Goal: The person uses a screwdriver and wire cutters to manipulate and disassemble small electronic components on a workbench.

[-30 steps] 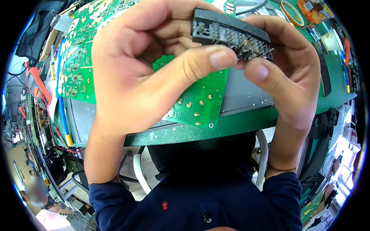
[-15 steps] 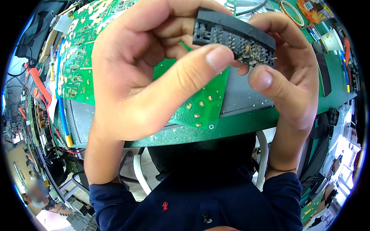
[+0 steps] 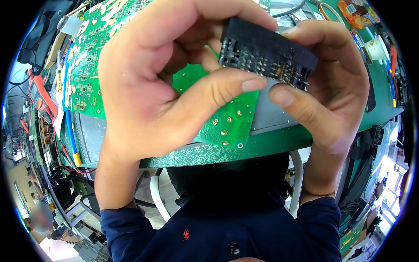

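Between both hands, above the table, is a black connector block [image 3: 273, 46] with rows of metal pins on the side toward me. My left hand [image 3: 144, 91] is closed on its left end, thumb along the lower edge and fingers curled over the top. At the right end, my right hand [image 3: 334, 83] pinches the block with its thumb below; some of its fingers are hidden behind. Beneath the hands lies a large green circuit board [image 3: 233, 120] with solder joints, partly covered by my left hand. It rests on a grey mat [image 3: 279, 115].
A blue stick with a yellow end [image 3: 74, 139] and a syringe [image 3: 59, 72] lie left of the board. Red-handled tool [image 3: 45, 98] is farther left. To the right are a white cup [image 3: 376, 47] and an orange packet [image 3: 360, 13]. The green table edge [image 3: 196, 159] curves toward me.
The connector block has tilted, showing more of its smooth black face, and moved slightly down and right. My right hand has shifted a little; both hands still hold the block.
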A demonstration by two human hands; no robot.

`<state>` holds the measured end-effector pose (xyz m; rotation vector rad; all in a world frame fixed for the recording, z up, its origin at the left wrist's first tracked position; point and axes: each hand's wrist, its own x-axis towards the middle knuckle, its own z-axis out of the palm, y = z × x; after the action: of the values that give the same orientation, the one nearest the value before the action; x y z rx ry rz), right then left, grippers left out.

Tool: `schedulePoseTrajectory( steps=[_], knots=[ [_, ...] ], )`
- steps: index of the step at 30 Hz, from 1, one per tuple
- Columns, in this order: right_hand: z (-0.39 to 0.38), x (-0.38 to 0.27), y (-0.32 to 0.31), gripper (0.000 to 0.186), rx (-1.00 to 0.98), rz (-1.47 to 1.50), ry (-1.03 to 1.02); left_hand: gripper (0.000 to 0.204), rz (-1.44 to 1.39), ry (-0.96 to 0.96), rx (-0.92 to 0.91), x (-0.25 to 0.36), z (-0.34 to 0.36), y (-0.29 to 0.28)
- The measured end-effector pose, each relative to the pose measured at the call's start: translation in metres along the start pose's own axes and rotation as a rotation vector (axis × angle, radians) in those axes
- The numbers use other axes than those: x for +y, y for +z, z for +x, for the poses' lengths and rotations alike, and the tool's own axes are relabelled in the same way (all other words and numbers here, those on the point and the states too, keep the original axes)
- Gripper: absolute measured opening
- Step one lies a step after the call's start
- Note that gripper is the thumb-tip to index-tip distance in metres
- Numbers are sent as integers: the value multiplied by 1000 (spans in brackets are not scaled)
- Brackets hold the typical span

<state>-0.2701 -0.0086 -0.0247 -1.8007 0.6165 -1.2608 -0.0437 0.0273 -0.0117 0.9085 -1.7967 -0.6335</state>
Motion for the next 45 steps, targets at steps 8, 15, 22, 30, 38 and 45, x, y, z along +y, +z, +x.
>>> schedulePoseTrajectory(
  steps=[8, 15, 22, 30, 38, 45],
  knots=[
    [-3, 2, -2, 55, -10, -30, -56, 49, 133, 42, 12, -1, -3, -1],
    [-1, -5, -1, 55, -39, 42, -78, 49, 152, -69, -43, 16, 4, 2],
    [5, 1, -6, 55, -116, -94, -186, 47, 72, 92, -90, 7, 7, -2],
    [3, -2, -71, 36, 286, -578, -149, 39, 68, -114, 94, 6, 7, 8],
    [3, 6, -80, 51, 13, -965, 117, 38, -58, -190, 101, 9, 7, 8],
    [8, 11, -74, 49, 28, -987, 196, 44, -368, -281, 97, 3, 12, -2]
  ],
)
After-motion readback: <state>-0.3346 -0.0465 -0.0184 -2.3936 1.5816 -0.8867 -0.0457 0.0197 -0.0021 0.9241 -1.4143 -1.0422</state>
